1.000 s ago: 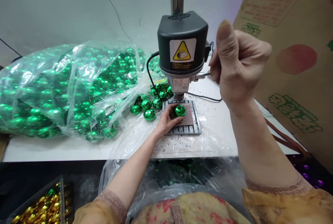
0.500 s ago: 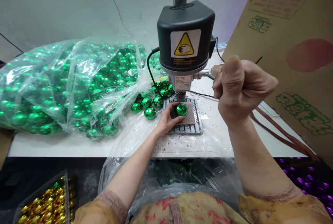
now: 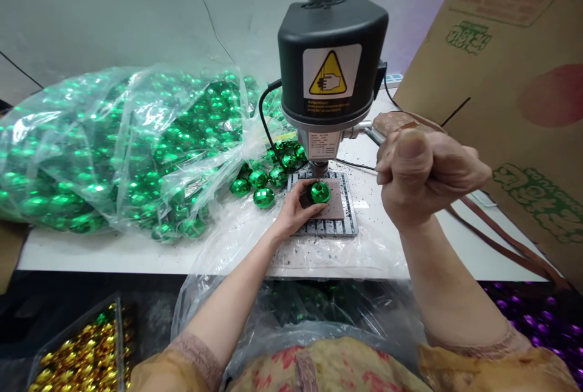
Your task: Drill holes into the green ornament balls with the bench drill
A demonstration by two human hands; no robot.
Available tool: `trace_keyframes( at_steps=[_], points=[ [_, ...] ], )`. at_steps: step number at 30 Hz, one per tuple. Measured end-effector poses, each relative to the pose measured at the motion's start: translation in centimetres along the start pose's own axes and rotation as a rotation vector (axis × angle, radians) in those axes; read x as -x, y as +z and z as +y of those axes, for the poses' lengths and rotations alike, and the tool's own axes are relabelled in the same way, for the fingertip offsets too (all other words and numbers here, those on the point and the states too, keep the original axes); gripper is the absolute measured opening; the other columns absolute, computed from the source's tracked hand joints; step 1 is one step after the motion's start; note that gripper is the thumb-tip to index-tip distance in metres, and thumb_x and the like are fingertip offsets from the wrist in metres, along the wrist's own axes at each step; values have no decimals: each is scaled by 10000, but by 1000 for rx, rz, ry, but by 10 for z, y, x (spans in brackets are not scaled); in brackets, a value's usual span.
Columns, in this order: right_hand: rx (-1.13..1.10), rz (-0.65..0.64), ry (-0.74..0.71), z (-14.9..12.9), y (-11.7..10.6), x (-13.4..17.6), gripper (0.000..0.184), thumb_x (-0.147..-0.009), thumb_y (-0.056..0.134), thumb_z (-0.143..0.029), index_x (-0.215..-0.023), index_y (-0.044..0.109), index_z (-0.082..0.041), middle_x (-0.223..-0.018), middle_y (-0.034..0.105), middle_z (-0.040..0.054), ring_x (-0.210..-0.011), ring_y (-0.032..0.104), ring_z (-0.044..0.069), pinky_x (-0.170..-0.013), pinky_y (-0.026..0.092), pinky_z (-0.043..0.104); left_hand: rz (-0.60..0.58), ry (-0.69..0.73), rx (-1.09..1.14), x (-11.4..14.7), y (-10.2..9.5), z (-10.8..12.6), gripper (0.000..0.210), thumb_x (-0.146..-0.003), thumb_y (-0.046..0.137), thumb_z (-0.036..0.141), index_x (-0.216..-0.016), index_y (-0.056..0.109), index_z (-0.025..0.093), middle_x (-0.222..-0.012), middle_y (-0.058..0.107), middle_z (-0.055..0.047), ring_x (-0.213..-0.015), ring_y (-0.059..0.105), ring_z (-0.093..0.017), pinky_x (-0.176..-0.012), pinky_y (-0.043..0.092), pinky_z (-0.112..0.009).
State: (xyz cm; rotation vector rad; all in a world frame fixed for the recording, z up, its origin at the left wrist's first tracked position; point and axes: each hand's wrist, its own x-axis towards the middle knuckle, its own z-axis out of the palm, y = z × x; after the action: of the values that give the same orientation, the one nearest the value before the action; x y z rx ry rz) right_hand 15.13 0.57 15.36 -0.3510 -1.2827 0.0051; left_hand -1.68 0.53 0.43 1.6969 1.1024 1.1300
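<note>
A shiny green faceted ball (image 3: 320, 192) lies on a brownish pad (image 3: 336, 202) over the slotted metal base (image 3: 350, 216) of a drill press (image 3: 332, 58). My left hand (image 3: 294, 210) grips this ball between thumb and fingers, right below the chuck (image 3: 319, 167). Wrapped in a fist, my right hand (image 3: 426, 167) holds the press's feed lever (image 3: 373, 133), up at the machine's right side. Its fingers hide most of the lever. Several more green balls (image 3: 263, 198) sit loose to the left of the base.
A big clear bag of green balls (image 3: 136, 143) fills the table's left. A cardboard box (image 3: 510, 76) leans at the right, with a brown strap (image 3: 505, 243) before it. Dark shavings dot the white table (image 3: 113, 255). Below are a bin of gold balls (image 3: 82, 349) and purple balls (image 3: 537, 319).
The view has shifted slightly. My right hand has turned a little on the lever and dropped slightly. My left hand keeps the green ball in the same place under the drill.
</note>
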Motion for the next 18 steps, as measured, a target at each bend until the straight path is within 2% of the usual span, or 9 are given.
trace_keyframes(
  at_steps=[7, 15, 16, 18],
  points=[
    [-52, -9, -68, 6, -4, 5, 485, -903, 578, -284, -502, 328, -176, -412, 329, -69, -351, 352, 48, -361, 244, 259, -1, -9, 8, 0, 0, -2, 586, -762, 798, 381, -1251, 536, 196, -1195, 665, -88, -1112, 637, -247, -996, 509, -394],
    [-49, -60, -235, 19, -13, 21, 437, -894, 557, -207, -529, 317, -183, -409, 370, -76, -330, 372, 45, -342, 308, 238, -2, -13, 24, 1, 1, -4, 592, -759, 797, 395, -1252, 535, 200, -1208, 661, -90, -1141, 628, -258, -1013, 502, -416],
    [-41, -68, -236, 19, -14, 23, 436, -895, 558, -219, -528, 325, -184, -402, 377, -76, -326, 371, 46, -340, 307, 237, -1, -16, 31, 1, 1, -4, 597, -758, 797, 396, -1256, 533, 200, -1212, 660, -92, -1143, 628, -259, -1016, 501, -418],
    [39, -131, -107, 14, -14, 20, 466, -915, 544, -298, -513, 334, -189, -386, 362, -72, -332, 377, 52, -349, 298, 246, 0, -20, 44, 1, 1, -5, 606, -755, 799, 399, -1261, 530, 201, -1216, 658, -92, -1143, 628, -258, -1016, 503, -419]
  ],
)
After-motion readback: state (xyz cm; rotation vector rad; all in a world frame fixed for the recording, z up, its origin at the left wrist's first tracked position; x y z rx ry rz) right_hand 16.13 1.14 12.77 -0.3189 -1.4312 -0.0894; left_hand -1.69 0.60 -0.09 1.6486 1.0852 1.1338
